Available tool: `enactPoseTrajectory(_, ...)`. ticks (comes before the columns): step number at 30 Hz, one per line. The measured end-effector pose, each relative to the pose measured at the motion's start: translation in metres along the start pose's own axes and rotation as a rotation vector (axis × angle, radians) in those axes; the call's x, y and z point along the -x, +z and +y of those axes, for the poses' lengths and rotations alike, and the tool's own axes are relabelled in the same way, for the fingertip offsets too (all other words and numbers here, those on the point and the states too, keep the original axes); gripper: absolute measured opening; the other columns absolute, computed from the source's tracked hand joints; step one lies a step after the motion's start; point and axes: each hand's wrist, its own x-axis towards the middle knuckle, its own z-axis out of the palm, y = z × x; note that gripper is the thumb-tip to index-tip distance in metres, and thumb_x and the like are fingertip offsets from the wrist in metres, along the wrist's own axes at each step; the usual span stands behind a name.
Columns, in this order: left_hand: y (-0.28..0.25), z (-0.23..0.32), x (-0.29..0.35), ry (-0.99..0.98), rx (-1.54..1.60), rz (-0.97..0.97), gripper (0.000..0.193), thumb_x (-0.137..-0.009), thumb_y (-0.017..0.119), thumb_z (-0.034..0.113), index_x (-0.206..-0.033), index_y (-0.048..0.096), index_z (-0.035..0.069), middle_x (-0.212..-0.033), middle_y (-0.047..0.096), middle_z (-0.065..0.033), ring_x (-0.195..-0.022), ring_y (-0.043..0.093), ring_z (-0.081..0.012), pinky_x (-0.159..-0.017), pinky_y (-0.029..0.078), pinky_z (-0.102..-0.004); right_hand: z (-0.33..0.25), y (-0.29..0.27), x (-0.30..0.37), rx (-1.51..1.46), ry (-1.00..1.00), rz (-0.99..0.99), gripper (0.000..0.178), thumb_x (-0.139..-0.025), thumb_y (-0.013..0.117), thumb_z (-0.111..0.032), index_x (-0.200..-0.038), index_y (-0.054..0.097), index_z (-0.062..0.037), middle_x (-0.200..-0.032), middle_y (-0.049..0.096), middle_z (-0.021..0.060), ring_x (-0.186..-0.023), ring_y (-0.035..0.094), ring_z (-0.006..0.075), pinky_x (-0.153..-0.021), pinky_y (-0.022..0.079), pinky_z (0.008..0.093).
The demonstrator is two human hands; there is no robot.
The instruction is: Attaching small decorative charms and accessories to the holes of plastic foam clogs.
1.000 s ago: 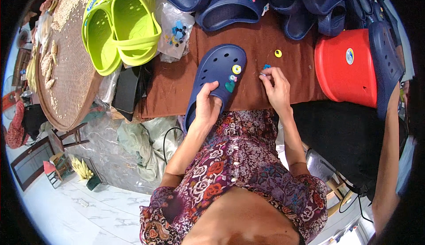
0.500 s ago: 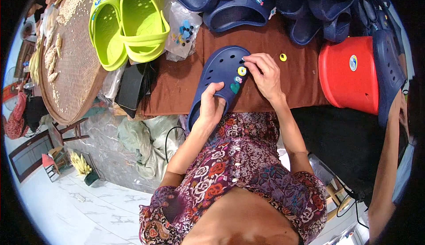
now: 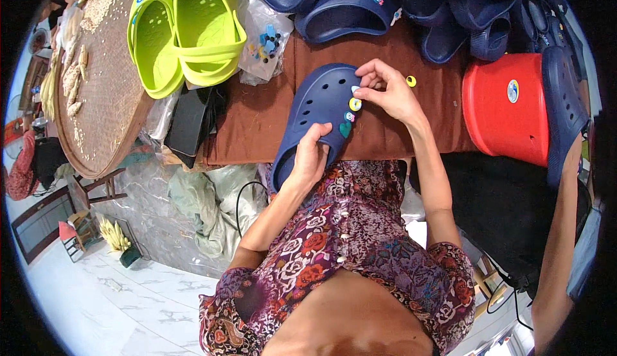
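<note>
My left hand [image 3: 311,154] grips a navy foam clog [image 3: 316,102] by its opening, thumb on top of the upper and fingers inside. The clog lies tilted at the table's near edge, toe pointing away. Along its right side sit a yellow round charm [image 3: 355,104], a small pale charm [image 3: 349,117] and a green heart charm [image 3: 345,129]. My right hand [image 3: 391,91] pinches a small pale-blue charm [image 3: 355,90] against the clog, just above the yellow one. Its exact shape is mostly hidden by my fingertips. A loose yellow-and-black charm [image 3: 411,81] lies on the brown cloth beyond my right hand.
Lime-green clogs [image 3: 209,35] and a plastic bag of charms [image 3: 265,47] lie at the left. Several navy clogs [image 3: 344,18] line the back. A red bucket [image 3: 504,108] stands right, beside another person's arm [image 3: 560,240] and navy clog [image 3: 564,99]. A woven tray [image 3: 106,118] holds grains.
My right hand has shifted slightly, and a pale-blue charm now shows at its fingertips above the yellow one. The left hand keeps its hold on the clog.
</note>
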Motion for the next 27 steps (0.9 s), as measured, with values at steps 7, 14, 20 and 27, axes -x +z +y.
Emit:
enactPoseTrajectory(7,0.0,0.001,0.001,-0.013,-0.027,0.008,0.033,-0.088,0.061,0.009,-0.118,0.059,-0.005,-0.115,0.066,-0.0113,-0.105,0.063,-0.0206,-0.099,0.048,-0.0356,0.009,-0.003,-0.007,-0.13,0.047,-0.06,0.063,-0.083,0.081,-0.015,-0.137,0.052,-0.0013,-0.121,0.062,0.0099,-0.112,0.059,0.0173,-0.098,0.048,0.0331)
enactPoseTrajectory(14,-0.002,0.001,0.001,-0.005,-0.084,-0.029,0.031,-0.088,0.061,0.01,-0.116,0.061,-0.005,-0.114,0.067,-0.0113,-0.105,0.063,-0.02,-0.097,0.049,-0.0357,0.013,-0.013,-0.018,-0.276,0.028,-0.247,0.063,-0.084,0.08,-0.013,-0.138,0.051,-0.0002,-0.124,0.062,0.009,-0.114,0.059,0.0177,-0.1,0.048,0.0329)
enactPoseTrajectory(20,0.004,0.004,0.004,-0.032,-0.113,-0.01,0.029,-0.088,0.06,0.011,-0.112,0.063,-0.004,-0.111,0.068,-0.0113,-0.101,0.065,-0.0198,-0.093,0.05,-0.0341,0.009,-0.005,-0.01,-0.258,0.028,-0.193,0.061,-0.085,0.078,-0.012,-0.138,0.051,-0.0008,-0.122,0.062,0.0077,-0.112,0.059,0.0147,-0.096,0.049,0.0302)
enactPoseTrajectory(27,0.0,0.008,-0.006,-0.02,-0.045,-0.001,0.031,-0.088,0.06,0.011,-0.114,0.062,-0.005,-0.112,0.067,-0.0116,-0.103,0.064,-0.0207,-0.095,0.049,-0.0341,0.017,0.004,-0.008,-0.289,0.06,-0.07,0.063,-0.083,0.081,-0.016,-0.138,0.052,-0.0013,-0.121,0.064,0.01,-0.11,0.06,0.0167,-0.095,0.05,0.031)
